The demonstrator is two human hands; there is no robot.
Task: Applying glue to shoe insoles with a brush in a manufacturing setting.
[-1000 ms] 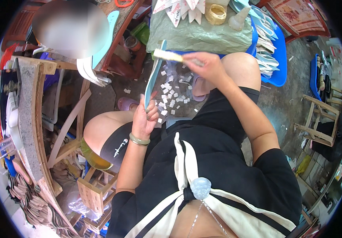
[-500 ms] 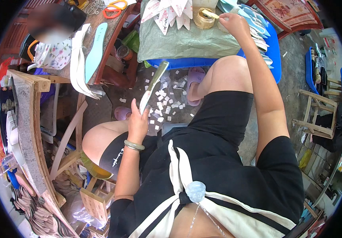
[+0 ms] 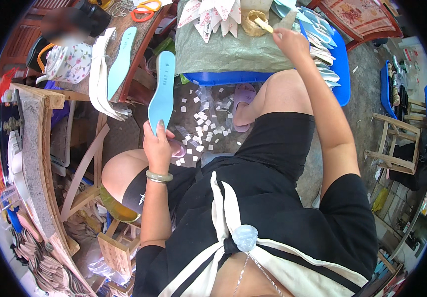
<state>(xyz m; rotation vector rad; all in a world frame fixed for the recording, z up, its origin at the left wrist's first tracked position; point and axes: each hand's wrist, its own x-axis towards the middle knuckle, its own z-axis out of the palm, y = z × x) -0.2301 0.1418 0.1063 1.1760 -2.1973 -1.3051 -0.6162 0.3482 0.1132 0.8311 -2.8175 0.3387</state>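
Low desk [image 3: 233,54] under a grey-green cloth straight ahead, small tan glue pot [image 3: 252,22] near its far edge. Light blue insole [image 3: 162,91] upright over the left knee, pinched at its lower end by the left hand [image 3: 158,146], grip pressed together on it. Right hand [image 3: 289,42] out at the pot, grip closed around a flat wooden stick [image 3: 263,24], tip at the rim. Best to load the stick lightly, wipe against the rim, keep the insole steady and facing up.
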